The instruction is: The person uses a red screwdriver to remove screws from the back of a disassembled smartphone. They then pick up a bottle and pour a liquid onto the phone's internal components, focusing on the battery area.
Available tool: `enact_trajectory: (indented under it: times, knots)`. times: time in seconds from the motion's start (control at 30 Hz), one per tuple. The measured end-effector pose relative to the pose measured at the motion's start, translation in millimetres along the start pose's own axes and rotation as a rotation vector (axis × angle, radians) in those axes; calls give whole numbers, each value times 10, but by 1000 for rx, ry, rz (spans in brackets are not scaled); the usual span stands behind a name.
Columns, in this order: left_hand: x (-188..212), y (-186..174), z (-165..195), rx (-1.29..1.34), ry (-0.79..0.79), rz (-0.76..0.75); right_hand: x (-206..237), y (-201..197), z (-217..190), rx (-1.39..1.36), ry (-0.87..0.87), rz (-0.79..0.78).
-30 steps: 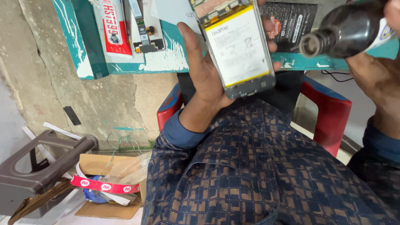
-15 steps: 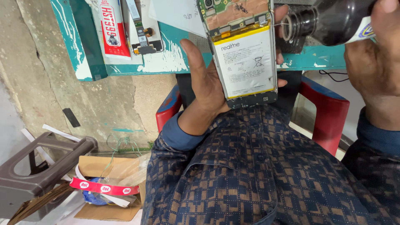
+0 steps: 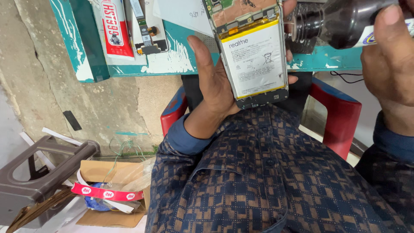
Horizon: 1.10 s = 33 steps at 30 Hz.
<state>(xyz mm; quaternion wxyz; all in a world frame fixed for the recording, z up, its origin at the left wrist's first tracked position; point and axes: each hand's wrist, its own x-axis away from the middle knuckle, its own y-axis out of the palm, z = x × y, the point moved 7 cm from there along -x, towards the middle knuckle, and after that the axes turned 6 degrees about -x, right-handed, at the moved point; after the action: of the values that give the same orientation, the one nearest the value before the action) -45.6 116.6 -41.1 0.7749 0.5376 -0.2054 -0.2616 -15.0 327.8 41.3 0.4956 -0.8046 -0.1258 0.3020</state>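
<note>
Both hands grip: left hand [image 3: 215,86] an opened phone [image 3: 252,51] with white battery, right hand [image 3: 390,56] a dark bottle [image 3: 340,21].

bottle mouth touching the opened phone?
Cannot tell. In the head view the dark bottle, held by the right hand, has its mouth beside the opened phone; left hand fingertips cover the junction.

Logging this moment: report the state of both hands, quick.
Left hand: closed on opened phone with white battery exposed.
Right hand: closed on dark glass bottle, tipped toward the phone.
</note>
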Motion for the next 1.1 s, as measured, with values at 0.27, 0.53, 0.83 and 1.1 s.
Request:
enact_trajectory:
  times: [0.27, 0.53, 0.83, 1.1]
  knots:
    - [-8, -31, 45, -117, 75, -26, 230, 140, 165, -549, 659, 1]
    - [-13, -51, 23, 16, 10, 83, -129, -61, -254, -302, 69, -127]
    - [-3, -157, 30, -16, 100, 62, 28, -4, -283, -58, -178, -167]
    - [35, -226, 78, -134, 209, 61, 266, 18, -404, 640, -443, -189]
